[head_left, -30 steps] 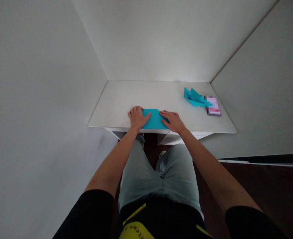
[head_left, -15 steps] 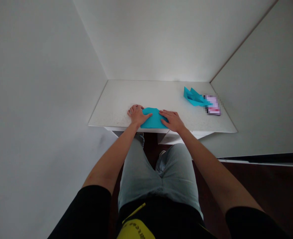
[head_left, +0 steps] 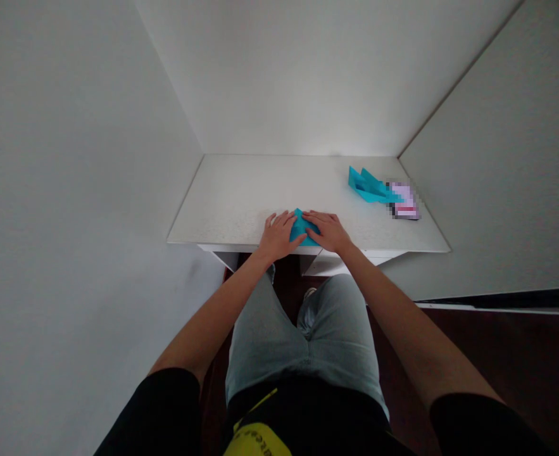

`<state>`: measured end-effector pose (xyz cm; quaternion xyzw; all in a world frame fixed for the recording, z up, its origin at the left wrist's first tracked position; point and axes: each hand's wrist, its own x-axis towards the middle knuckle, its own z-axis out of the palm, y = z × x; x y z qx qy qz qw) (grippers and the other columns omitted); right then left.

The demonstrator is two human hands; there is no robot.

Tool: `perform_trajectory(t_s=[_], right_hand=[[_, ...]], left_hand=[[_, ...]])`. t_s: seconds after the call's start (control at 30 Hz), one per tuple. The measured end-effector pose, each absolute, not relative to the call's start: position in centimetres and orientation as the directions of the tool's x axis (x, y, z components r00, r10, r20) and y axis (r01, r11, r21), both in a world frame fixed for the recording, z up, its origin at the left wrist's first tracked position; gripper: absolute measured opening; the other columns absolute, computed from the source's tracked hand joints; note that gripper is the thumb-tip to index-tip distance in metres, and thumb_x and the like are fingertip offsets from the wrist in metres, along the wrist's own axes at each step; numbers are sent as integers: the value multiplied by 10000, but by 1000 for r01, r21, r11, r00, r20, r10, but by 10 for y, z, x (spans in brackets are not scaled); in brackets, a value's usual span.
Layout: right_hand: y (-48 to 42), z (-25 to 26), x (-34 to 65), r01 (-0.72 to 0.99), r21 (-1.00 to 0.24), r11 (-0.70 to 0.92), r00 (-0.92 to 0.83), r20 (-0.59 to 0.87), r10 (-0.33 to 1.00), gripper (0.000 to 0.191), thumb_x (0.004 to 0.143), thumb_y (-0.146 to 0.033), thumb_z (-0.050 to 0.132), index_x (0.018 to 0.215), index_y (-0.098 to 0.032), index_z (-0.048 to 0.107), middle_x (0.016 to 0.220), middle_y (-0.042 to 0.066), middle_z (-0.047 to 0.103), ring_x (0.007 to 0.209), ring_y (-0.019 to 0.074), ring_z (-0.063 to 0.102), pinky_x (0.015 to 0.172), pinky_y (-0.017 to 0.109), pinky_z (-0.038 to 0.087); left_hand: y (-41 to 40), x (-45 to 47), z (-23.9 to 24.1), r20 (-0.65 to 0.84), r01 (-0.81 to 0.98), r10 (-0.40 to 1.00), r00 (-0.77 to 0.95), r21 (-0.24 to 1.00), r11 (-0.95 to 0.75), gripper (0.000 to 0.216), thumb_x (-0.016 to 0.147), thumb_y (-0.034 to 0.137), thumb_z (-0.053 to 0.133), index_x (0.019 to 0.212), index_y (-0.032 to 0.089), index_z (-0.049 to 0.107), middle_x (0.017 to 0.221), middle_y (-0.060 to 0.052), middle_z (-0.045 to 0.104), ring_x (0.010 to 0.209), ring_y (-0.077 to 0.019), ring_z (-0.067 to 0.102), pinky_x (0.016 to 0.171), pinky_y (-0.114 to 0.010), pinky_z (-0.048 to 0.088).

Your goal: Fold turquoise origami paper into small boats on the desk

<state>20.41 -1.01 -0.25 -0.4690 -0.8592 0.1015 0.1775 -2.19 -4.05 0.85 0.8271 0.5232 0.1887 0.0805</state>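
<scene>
A folded sheet of blue paper (head_left: 301,227) lies at the front edge of the white table (head_left: 241,180), with a peaked top showing between my hands. My left hand (head_left: 279,235) lies over its left part, fingers spread and thumb pointing right. My right hand (head_left: 327,230) rests flat on the right part with fingers stretched out. The thumbs are close together over the paper's lower middle. Both palms hide much of its sides.
Folded blue paper shapes (head_left: 369,187) with pointed tips lie at the back right of the table. They reach onto a pinkish, pixel-blurred flat object (head_left: 405,201). Walls border the table at left, back and right.
My left hand has moved right, closer to my right hand. The visible blue paper has become narrower and now shows a peak at its top. My right hand has hardly moved.
</scene>
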Motion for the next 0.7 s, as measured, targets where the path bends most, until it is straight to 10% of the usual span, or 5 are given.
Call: perform_trajectory(t_s=[0.7], right_hand=[[-4, -3, 198, 748, -295, 595, -562, 195, 804, 527, 1133, -392, 310, 1558, -250, 587, 1652, 62, 543, 1538, 276, 488, 1251, 547, 315]], left_hand=[[-80, 13, -7, 160, 904, 919, 361, 183, -387, 770, 1065, 657, 392, 1640, 152, 471, 1760, -170, 350, 1661, -351, 263, 1358, -635, 162]])
